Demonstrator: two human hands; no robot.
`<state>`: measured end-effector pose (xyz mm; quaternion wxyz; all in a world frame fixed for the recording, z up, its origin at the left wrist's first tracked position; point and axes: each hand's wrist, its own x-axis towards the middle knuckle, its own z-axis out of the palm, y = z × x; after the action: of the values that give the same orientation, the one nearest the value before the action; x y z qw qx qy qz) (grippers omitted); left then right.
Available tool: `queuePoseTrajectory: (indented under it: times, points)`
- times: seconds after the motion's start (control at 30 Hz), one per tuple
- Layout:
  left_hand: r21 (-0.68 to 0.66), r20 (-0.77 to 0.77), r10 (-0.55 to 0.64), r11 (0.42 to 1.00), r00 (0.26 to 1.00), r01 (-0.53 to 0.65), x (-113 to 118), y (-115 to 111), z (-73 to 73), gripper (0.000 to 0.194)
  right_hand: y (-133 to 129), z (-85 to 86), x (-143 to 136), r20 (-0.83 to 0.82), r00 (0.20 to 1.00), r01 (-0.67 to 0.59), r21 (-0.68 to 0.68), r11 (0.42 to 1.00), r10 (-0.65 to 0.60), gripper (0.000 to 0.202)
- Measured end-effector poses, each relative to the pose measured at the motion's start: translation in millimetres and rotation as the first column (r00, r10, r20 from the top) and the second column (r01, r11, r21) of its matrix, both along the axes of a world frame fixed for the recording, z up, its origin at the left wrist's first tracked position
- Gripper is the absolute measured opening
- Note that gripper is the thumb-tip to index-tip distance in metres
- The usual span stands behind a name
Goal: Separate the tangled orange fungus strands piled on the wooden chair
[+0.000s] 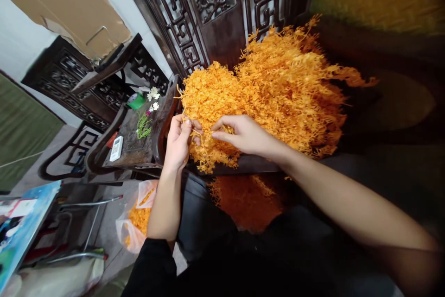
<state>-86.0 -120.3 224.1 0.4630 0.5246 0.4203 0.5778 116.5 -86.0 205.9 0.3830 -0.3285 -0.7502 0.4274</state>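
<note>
A big heap of orange, frilly, thread-like strands (pixel 288 88) lies on a dark wooden bench seat. Over its near left part, my left hand (pixel 179 142) has its thumb pressed against the curled fingers, with a thin orange strand (pixel 196 132) between them. Just to the right, my right hand (pixel 243 135) reaches in with thumb and forefinger brought close together. Whatever is at its fingertips blends with the orange behind and cannot be made out. Both hands are above the heap, their fingertips a short gap apart.
A carved dark wooden backrest (pixel 222 42) rises behind the heap. On a side table (pixel 134 123) at left are white flowers (pixel 153 94), green stems (pixel 143 128), a green tape roll (pixel 136 101) and a white device (pixel 116 148). A plastic bag (pixel 130 232) with orange strands stands below.
</note>
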Motion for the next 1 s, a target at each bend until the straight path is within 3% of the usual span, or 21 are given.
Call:
queuePoseTrajectory:
  times: [0.17,0.37,0.53,0.8,0.9,0.97,1.0]
  points:
    - [-0.064,-0.001,-0.057,0.996,0.998,0.057,5,-2,-1.3,0.035,-3,-4.2,-7,-0.068,0.996,-0.066,0.006,0.998,0.066,0.031]
    - [-0.206,-0.139,-0.149,0.971,0.979,0.119,4,-9,-0.2,0.057,-3,-12.4,-14,-0.155,0.988,0.04,0.081,0.996,-0.027,0.02]
    - [-0.285,-0.249,-0.147,0.956,0.957,0.073,4,-15,6.3,0.047,-6,-11.3,-16,-0.155,0.972,0.191,0.071,0.979,-0.179,0.02]
    - [-0.312,-0.128,-0.145,0.945,0.981,0.099,-4,-3,13.4,0.04,0,-11.1,-23,-0.188,0.934,0.341,0.212,0.916,-0.304,0.015]
    - [-0.358,-0.107,-0.24,0.915,0.965,0.188,-17,-6,13.6,0.043,25,-12.2,-2,-0.24,0.84,0.521,0.113,0.846,-0.486,0.019]
    - [-0.343,-0.102,-0.252,0.917,0.962,0.204,-24,-8,12.2,0.041,45,-11.0,21,-0.332,0.696,0.653,-0.075,0.753,-0.637,0.027]
    - [-0.318,-0.101,-0.226,0.93,0.969,0.183,-26,-8,11.0,0.039,52,-9.8,31,-0.42,0.64,0.641,-0.17,0.748,-0.644,0.027]
